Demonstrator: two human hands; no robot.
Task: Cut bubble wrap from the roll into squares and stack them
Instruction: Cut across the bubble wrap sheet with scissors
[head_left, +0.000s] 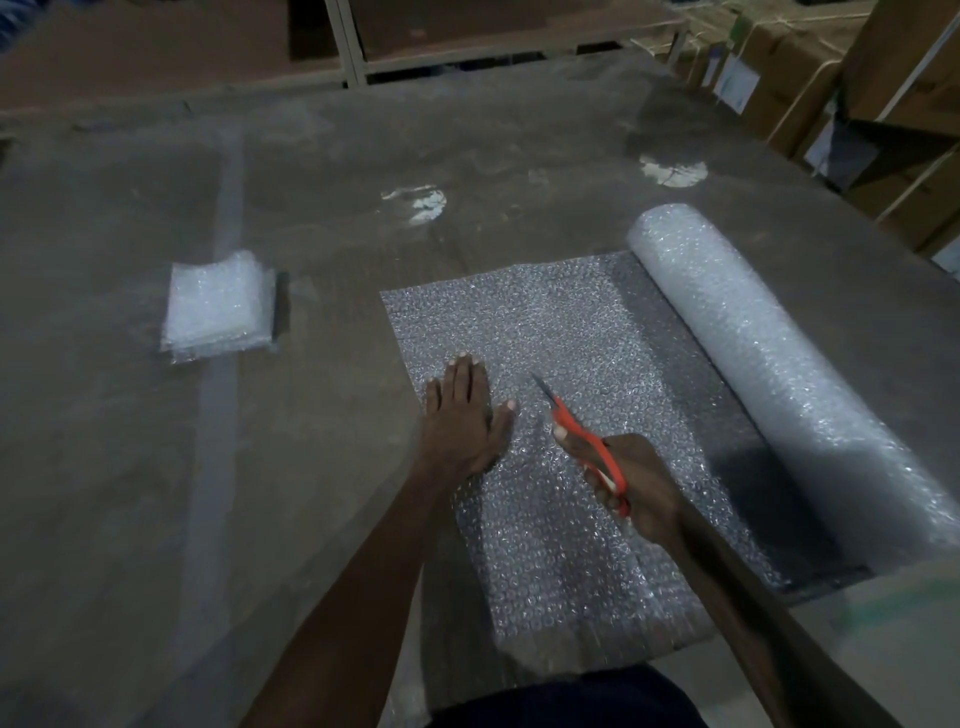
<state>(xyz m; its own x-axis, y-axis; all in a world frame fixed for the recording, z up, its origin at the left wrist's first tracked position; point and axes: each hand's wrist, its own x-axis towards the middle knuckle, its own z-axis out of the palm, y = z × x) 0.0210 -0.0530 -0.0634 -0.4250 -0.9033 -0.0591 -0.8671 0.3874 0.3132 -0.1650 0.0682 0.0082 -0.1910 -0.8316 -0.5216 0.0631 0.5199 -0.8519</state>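
A stack of cut squares (221, 306) lay far left on the table (104, 467). My left hand (462, 415) pressed flat on the unrolled bubble wrap (545, 338); my right hand (634, 488) gripped orange scissors (587, 441), beside the roll (769, 374).

- The left hand (464, 415) lies flat, palm down, fingers straight and together, thumb spread.
- The right hand (631, 486) is curled in a grip, forearm reaching in from the lower right.

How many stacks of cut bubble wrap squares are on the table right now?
1: the stack of cut squares lies on the table's left side, apart from the unrolled sheet. How many squares it holds cannot be told.
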